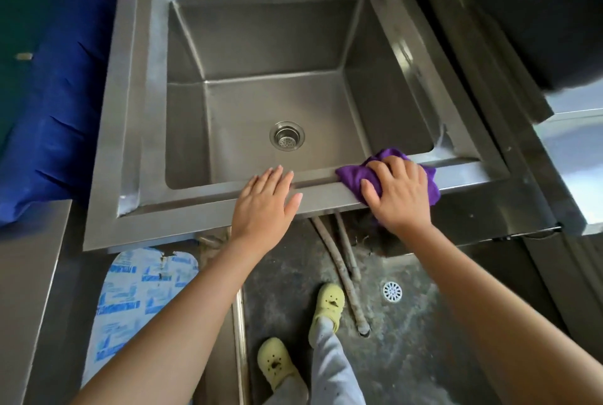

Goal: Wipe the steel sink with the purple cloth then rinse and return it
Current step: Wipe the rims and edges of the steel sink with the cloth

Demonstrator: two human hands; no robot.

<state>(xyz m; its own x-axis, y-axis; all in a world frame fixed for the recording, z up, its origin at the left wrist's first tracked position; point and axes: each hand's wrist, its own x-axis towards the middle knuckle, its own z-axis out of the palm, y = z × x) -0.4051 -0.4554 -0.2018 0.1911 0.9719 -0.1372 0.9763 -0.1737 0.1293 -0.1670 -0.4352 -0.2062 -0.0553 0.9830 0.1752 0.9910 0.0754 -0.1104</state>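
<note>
Purple cloth (350, 176) clutched by the right grip (399, 195) on the steel sink (182, 205) rim; left grip (264, 202) flat, empty.

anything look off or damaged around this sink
The blue-and-white sheet on the floor under the sink has a ragged, torn top edge. The hoses beside it look crusted with grime.

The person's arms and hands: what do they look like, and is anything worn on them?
Both arms are bare up to the frame edge: no sleeves show. The left hand and right hand wear no gloves, and no ring, watch or bracelet is visible.
</note>
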